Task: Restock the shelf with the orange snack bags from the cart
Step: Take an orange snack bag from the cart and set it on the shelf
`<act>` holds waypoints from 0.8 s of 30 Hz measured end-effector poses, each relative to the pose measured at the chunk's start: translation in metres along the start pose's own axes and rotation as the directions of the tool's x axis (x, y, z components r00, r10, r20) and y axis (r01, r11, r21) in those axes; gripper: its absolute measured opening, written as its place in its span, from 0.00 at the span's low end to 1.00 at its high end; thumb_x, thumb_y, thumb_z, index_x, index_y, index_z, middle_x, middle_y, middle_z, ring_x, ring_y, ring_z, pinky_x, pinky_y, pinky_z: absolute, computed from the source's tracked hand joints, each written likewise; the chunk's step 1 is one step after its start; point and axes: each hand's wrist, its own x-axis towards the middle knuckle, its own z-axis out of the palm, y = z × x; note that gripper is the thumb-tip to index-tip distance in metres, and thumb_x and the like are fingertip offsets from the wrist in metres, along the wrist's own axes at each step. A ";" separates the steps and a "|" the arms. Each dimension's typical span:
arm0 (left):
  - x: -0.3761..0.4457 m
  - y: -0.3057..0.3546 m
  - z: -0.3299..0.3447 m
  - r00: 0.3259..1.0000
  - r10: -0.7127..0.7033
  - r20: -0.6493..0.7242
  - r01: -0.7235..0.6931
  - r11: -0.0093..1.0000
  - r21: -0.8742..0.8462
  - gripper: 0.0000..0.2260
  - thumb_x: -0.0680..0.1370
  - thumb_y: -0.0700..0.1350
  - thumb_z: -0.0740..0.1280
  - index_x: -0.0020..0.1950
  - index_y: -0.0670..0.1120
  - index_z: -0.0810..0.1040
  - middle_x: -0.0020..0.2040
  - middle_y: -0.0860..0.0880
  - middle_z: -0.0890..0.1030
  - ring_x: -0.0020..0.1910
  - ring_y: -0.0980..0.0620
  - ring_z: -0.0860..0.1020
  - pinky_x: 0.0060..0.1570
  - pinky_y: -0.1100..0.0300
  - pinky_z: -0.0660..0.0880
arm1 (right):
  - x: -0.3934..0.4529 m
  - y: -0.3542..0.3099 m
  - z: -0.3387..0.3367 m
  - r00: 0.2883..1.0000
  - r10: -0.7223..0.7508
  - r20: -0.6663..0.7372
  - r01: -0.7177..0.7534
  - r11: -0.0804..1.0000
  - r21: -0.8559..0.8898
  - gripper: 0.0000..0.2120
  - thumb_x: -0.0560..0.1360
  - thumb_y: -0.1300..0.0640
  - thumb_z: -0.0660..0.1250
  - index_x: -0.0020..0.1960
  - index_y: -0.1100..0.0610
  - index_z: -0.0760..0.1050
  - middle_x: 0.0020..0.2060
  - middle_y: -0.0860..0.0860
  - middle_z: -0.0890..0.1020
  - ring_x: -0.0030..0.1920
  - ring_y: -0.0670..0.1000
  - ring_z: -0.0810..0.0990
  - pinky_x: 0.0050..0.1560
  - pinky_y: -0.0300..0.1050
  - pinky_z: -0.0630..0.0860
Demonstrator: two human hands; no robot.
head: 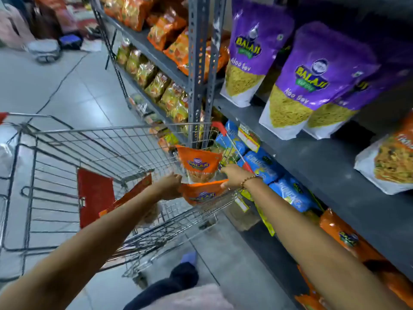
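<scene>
Two orange snack bags sit at the near right corner of the wire cart point(93, 139). The upper orange bag point(197, 163) stands upright; the lower orange bag point(201, 193) lies just under it. My left hand point(168, 186) grips the bags from the left side. My right hand point(233, 176), a bead bracelet on its wrist, holds them from the right. Another orange bag point(134, 192) lies deeper in the cart, partly hidden by my left forearm. To the right runs the grey shelf point(317, 162), with an orange bag point(393, 159) at its far right.
Purple snack bags point(312, 79) stand on the shelf above. Blue bags point(290, 191) and orange bags point(344, 236) fill the lower shelf. A grey upright post point(199, 70) stands behind the cart. The cart's red child-seat flap point(95, 195) is up. My foot point(188, 258) is on the tiled floor.
</scene>
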 end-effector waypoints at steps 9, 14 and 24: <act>0.023 -0.012 0.017 0.985 -0.014 -0.174 -0.016 0.986 -0.169 0.09 0.73 0.36 0.63 0.51 0.43 0.79 0.51 0.41 0.81 0.50 0.40 0.79 0.48 0.50 0.76 | 0.023 0.008 0.017 0.992 0.107 -0.063 -0.107 0.994 0.004 0.07 0.72 0.67 0.62 0.44 0.62 0.78 0.42 0.57 0.73 0.40 0.57 0.75 0.34 0.46 0.72; 0.035 -0.027 0.008 0.957 -0.052 -0.285 -0.062 0.924 -0.377 0.10 0.71 0.32 0.65 0.50 0.39 0.79 0.50 0.39 0.82 0.50 0.40 0.79 0.49 0.53 0.74 | 0.019 0.013 0.010 0.958 0.173 -0.227 -0.118 0.964 0.237 0.08 0.75 0.63 0.63 0.47 0.63 0.80 0.45 0.59 0.81 0.48 0.57 0.79 0.40 0.43 0.70; -0.002 0.019 -0.129 0.858 -0.061 -0.510 -0.481 0.251 -0.840 0.05 0.76 0.47 0.64 0.40 0.50 0.77 0.38 0.51 0.79 0.40 0.55 0.78 0.43 0.61 0.77 | -0.065 0.035 -0.054 0.633 0.452 -0.628 0.368 0.538 0.758 0.04 0.70 0.64 0.70 0.39 0.58 0.77 0.34 0.51 0.76 0.34 0.37 0.74 0.39 0.31 0.72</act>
